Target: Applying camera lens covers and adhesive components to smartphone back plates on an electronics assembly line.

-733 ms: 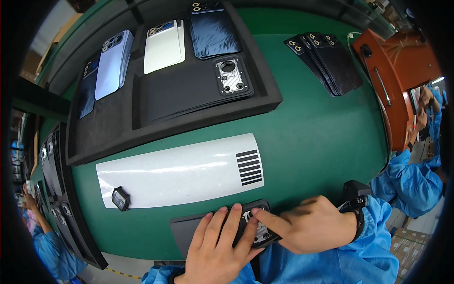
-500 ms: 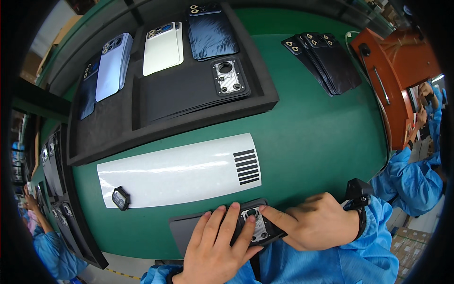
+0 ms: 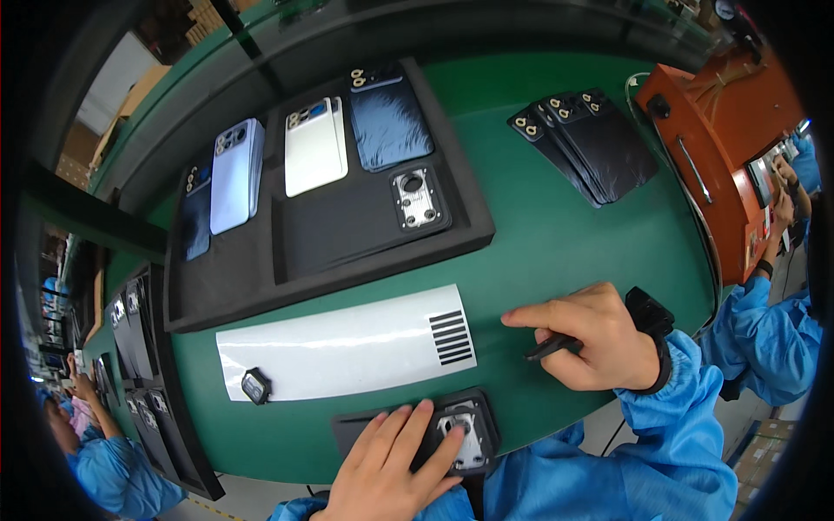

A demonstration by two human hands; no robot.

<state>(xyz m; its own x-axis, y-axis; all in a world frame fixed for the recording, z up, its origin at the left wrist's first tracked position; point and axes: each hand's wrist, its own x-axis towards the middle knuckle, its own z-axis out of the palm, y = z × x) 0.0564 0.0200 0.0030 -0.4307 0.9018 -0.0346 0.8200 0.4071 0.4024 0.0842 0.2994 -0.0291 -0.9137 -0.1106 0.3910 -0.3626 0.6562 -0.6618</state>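
At the near table edge lies a black phone back cover [image 3: 484,412] with a silver camera plate [image 3: 470,441]. My left hand [image 3: 391,460] holds this cover, its fingers spread over the top, one reaching onto the plate; the thumb is at the near edge. My right hand [image 3: 599,339] is in the air to the right, apart from the cover. Its index finger points left while the other fingers curl round a thin black tool [image 3: 554,347], whose exact kind I cannot make out. Beyond the cover is a glossy white sheet [image 3: 347,352] with black strips [image 3: 451,339].
A dark eight-sided piece [image 3: 256,386] sits on the sheet's left end. A black foam tray [image 3: 234,295] behind holds several phone covers. More dark covers [image 3: 591,148] are fanned out at the far right, beside an orange cabinet [image 3: 686,165]. Co-workers in blue sit at both sides.
My right hand has lifted off the camera plate and moved up and right, showing the black tool in it. My left hand stays on the cover. The view has shifted slightly.
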